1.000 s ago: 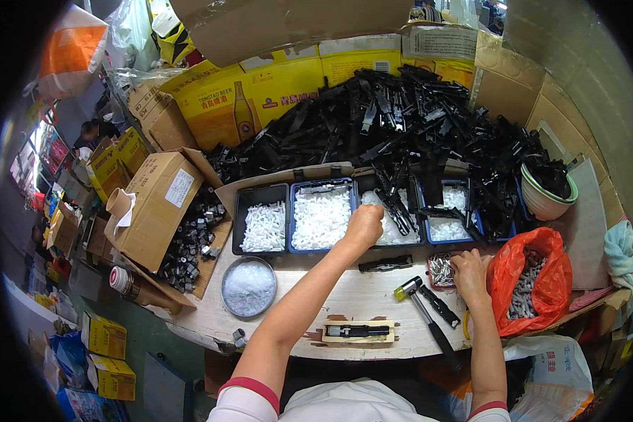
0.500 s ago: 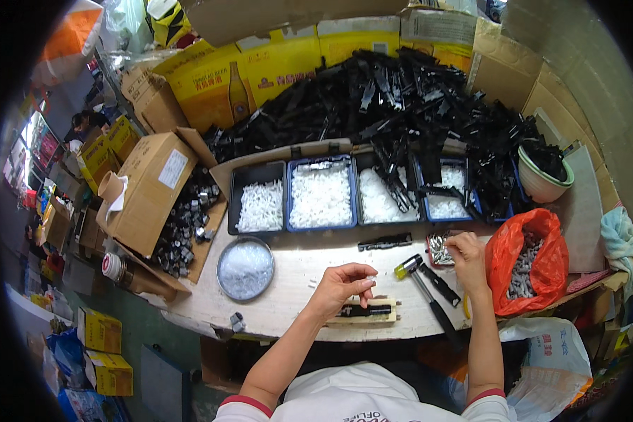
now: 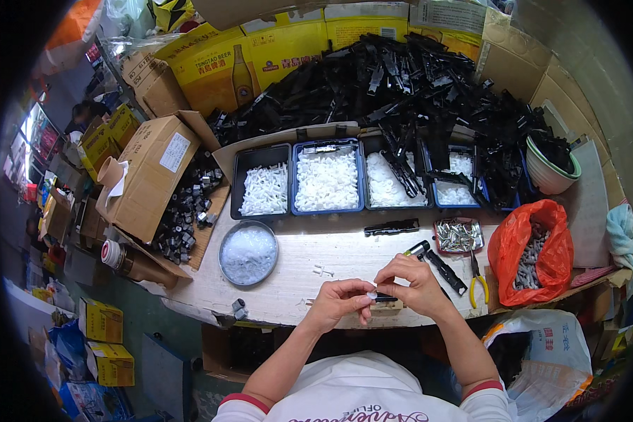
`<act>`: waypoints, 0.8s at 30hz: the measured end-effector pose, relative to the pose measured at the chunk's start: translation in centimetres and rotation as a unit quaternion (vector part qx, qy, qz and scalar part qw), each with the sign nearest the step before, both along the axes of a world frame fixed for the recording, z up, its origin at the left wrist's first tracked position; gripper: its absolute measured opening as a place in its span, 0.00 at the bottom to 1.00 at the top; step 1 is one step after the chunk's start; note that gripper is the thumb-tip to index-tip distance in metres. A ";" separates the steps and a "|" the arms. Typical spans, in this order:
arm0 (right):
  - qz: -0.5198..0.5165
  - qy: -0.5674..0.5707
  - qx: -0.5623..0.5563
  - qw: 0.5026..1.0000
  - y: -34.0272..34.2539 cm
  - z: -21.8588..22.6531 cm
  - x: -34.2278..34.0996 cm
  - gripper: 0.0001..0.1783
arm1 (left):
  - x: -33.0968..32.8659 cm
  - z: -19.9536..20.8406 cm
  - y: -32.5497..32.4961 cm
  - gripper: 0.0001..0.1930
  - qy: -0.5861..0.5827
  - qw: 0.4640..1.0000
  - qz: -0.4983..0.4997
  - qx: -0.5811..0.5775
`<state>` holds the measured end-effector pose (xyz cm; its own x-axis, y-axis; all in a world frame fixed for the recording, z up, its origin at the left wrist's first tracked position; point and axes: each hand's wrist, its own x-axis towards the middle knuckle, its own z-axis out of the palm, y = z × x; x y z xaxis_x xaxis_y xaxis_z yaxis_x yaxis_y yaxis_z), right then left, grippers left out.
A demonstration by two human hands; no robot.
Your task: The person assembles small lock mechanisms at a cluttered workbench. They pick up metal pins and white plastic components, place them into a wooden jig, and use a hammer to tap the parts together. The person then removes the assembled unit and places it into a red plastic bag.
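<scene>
My left hand (image 3: 340, 304) pinches a small white plastic piece (image 3: 371, 295) between thumb and fingertips. Meeting it from the right, my right hand (image 3: 411, 283) has its thumb and forefinger pressed together at that piece; whatever they hold is too small to make out. Below both hands, a wooden block with a black part (image 3: 385, 298) in it lies at the table's front edge, mostly covered. Loose white bits (image 3: 322, 270) lie just beyond my left hand. Past my right hand are a hammer (image 3: 418, 248), partly hidden, and a black elongated part (image 3: 446, 273).
A red-rimmed tray of metal pins (image 3: 459, 235) and yellow-handled pliers (image 3: 479, 287) lie right, beside a red bag of grey pieces (image 3: 531, 257). Bins of white parts (image 3: 326, 179) line the back below heaped black parts (image 3: 401, 84). A round dish (image 3: 248, 254) stands left.
My right hand has come from the tray of metal pins leftward to my left hand, and their fingertips now meet. The left hand keeps its white piece. The view has shifted slightly.
</scene>
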<state>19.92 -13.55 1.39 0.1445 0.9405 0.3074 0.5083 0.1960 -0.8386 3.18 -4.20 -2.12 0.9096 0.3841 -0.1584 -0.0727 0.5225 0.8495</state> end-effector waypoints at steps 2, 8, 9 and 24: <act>0.007 -0.006 -0.013 1.000 0.0 0.4 0.1 0.06 | 0.0 0.2 0.0 0.10 0.001 1.000 -0.002 0.000; 0.042 -0.025 -0.028 0.998 0.4 1.0 0.4 0.06 | -0.2 0.3 -0.2 0.07 0.012 1.000 0.004 0.024; 0.054 -0.009 -0.037 0.998 0.4 1.1 0.3 0.06 | -0.2 0.2 -0.2 0.07 0.009 1.000 0.009 0.028; -0.105 -0.213 0.101 0.966 -0.5 -1.4 -3.4 0.06 | -0.3 -0.9 -0.7 0.05 0.008 0.987 0.145 0.061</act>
<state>16.51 -14.07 -0.06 0.1452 0.8190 0.5550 0.8450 0.1891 -0.5002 2.85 -4.90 -3.04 0.7562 0.6455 -0.1077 -0.1912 0.3754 0.9069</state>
